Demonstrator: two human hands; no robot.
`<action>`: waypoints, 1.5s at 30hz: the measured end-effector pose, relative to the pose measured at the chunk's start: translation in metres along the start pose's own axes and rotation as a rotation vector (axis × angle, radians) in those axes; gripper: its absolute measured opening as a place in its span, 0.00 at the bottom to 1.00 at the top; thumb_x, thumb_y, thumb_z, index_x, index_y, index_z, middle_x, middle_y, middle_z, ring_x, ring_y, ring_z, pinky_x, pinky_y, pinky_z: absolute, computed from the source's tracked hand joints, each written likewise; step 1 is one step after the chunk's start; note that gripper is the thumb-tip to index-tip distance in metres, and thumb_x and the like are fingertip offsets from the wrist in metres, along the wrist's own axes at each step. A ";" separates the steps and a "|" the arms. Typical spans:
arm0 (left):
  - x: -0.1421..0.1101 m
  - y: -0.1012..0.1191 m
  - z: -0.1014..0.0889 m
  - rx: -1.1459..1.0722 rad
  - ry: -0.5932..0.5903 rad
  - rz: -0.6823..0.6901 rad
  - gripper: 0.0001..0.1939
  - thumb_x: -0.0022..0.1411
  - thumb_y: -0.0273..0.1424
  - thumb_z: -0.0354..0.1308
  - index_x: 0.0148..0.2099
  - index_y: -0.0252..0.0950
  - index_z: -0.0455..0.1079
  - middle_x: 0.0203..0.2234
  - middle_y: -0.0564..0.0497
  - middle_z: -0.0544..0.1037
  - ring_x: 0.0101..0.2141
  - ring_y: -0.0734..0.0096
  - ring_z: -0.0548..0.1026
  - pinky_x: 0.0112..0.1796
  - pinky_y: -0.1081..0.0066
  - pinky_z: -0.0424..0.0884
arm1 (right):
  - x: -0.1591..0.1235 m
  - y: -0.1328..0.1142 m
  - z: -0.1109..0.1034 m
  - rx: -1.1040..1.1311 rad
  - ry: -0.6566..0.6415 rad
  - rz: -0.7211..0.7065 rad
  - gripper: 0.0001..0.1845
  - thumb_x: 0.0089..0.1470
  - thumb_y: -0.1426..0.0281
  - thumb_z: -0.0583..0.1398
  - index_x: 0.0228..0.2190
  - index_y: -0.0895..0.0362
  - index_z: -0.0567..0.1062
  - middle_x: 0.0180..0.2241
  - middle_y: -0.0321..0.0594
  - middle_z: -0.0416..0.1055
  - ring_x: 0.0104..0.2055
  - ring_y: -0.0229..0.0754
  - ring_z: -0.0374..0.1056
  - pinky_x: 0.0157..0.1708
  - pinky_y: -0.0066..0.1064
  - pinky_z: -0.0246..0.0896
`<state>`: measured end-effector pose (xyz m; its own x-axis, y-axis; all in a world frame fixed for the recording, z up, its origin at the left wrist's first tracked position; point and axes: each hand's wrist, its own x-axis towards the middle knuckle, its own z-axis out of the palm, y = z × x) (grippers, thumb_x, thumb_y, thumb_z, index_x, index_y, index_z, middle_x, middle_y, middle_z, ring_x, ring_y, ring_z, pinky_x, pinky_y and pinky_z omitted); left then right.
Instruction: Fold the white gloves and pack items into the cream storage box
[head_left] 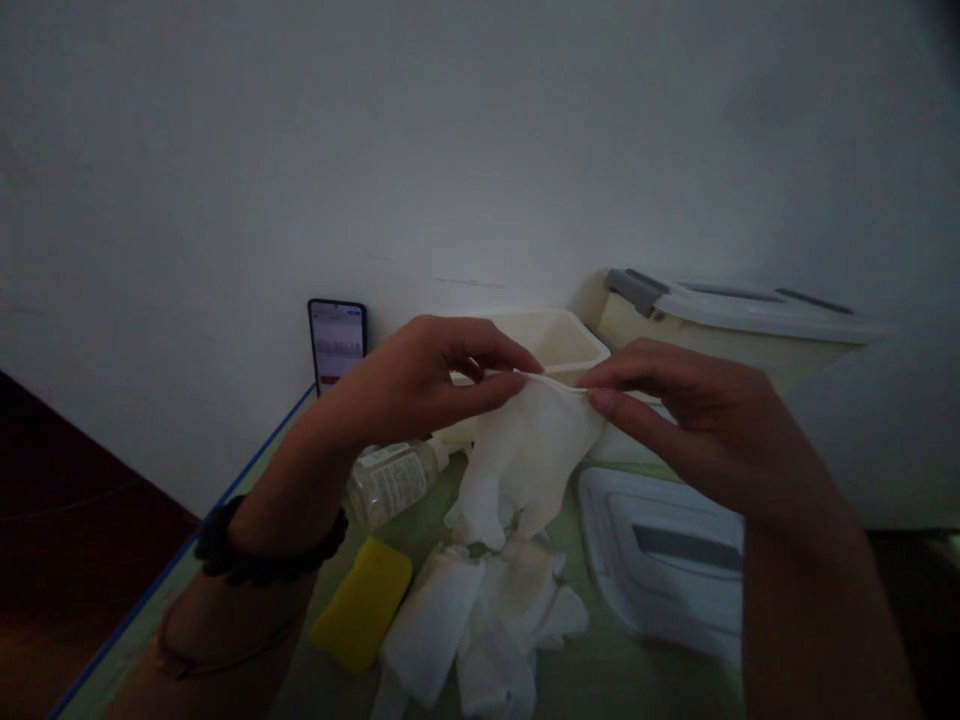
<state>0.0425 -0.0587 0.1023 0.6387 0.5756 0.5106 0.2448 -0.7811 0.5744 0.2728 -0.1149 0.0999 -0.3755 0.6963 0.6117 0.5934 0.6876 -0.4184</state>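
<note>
A thin white glove (529, 450) hangs by its cuff between my two hands, fingers downward. My left hand (442, 375) pinches one side of the cuff edge between thumb and fingertips. At the other side, my right hand (675, 405) grips the same edge in a pinch. Below the hanging glove lies a crumpled pile of white gloves (480, 630) on the green tabletop. A yellow sponge (364, 603) rests left of the pile. Behind it, partly covered by my left arm, a clear pump bottle (394, 482) lies on its side.
A cream bin (555, 330) stands open behind my hands. To its right is a lidded storage box (735, 325) with grey latches. A loose lid (667, 560) lies on the right, partly behind my right forearm. A phone (337, 340) leans against the wall (480, 150).
</note>
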 end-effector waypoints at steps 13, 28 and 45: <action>0.001 0.000 0.004 -0.030 -0.028 0.088 0.07 0.59 0.31 0.61 0.35 0.32 0.77 0.29 0.53 0.80 0.30 0.78 0.75 0.33 0.80 0.69 | 0.002 -0.004 0.002 -0.069 -0.058 0.017 0.07 0.60 0.70 0.57 0.33 0.57 0.75 0.29 0.33 0.72 0.30 0.31 0.65 0.31 0.23 0.58; 0.001 0.001 0.003 0.042 -0.082 0.106 0.06 0.60 0.30 0.59 0.36 0.33 0.76 0.29 0.53 0.79 0.30 0.78 0.74 0.33 0.79 0.67 | 0.006 -0.006 0.011 -0.126 -0.047 -0.050 0.04 0.57 0.70 0.60 0.31 0.57 0.74 0.28 0.33 0.73 0.29 0.32 0.67 0.31 0.24 0.60; 0.004 0.007 0.008 0.139 0.082 -0.106 0.14 0.58 0.38 0.59 0.27 0.32 0.72 0.16 0.56 0.70 0.19 0.80 0.63 0.20 0.78 0.56 | 0.007 -0.013 0.021 -0.218 0.114 0.029 0.04 0.55 0.69 0.60 0.30 0.56 0.75 0.24 0.34 0.74 0.25 0.35 0.68 0.26 0.27 0.60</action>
<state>0.0528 -0.0642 0.1033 0.5437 0.6696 0.5060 0.4096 -0.7379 0.5364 0.2477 -0.1146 0.0954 -0.2804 0.6786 0.6789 0.7472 0.5983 -0.2894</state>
